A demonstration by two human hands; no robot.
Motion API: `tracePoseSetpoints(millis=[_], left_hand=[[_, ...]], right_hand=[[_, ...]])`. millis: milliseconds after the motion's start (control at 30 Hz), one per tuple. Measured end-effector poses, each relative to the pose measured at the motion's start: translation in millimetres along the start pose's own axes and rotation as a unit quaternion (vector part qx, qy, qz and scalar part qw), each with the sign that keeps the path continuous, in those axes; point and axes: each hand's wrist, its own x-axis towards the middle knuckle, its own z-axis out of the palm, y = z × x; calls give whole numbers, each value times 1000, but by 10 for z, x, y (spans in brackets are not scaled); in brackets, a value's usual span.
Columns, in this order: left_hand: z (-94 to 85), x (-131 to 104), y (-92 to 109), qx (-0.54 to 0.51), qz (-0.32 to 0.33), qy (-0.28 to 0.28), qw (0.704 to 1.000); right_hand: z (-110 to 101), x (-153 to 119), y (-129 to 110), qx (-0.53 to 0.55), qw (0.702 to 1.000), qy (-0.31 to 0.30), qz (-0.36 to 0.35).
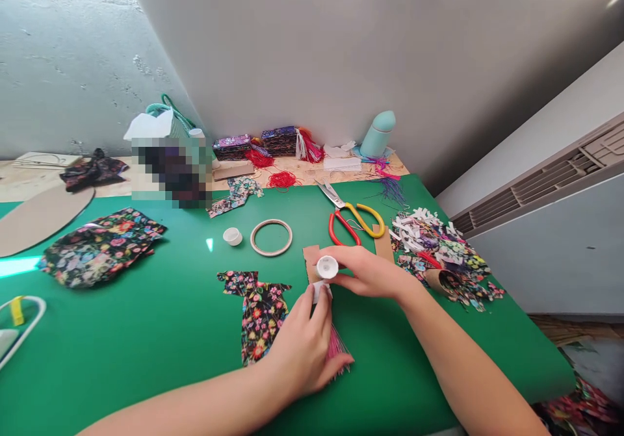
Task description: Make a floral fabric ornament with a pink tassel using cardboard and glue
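My right hand [358, 272] closes its fingers around a small white bottle [327, 267], whose round end faces me. Just below it, a small white piece [320, 290] shows between the fingertips of my left hand [305, 342]. Those fingers lie stretched over it, with the thumb spread to the right. Under the left hand, pink tassel threads [336, 351] fan out, mostly covered. A brown cardboard piece [311, 260] sits behind the bottle. Left of my hands lies a dark floral fabric piece [260, 319] with ragged edges.
Behind my hands lie a white cap [233, 236], a tape roll [271, 237] and open scissors [348, 212] with red and yellow handles. Scraps [443, 247] are heaped at right. Folded floral fabric [104, 247] lies left. A bottle [378, 134] stands at the back.
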Motion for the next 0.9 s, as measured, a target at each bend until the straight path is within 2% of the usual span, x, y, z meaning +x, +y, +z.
tracePoseSetpoints(millis=[200,467,633,900], left_hand=[[-5,0,-3,-1,-8,-2,1000],[-49,9,-12,-34,-8,-48,998],[-49,7,-10,-39,-15,-41,998],[-53,18,-12,-16,-7,-27,999]], right_hand=[[12,-14,29,2,1000,23,-16],[-4,2,18,20,1000,17,3],[27,6,34,-2,999,28,-23],[-42,-16,-10,26,1000,7,9]])
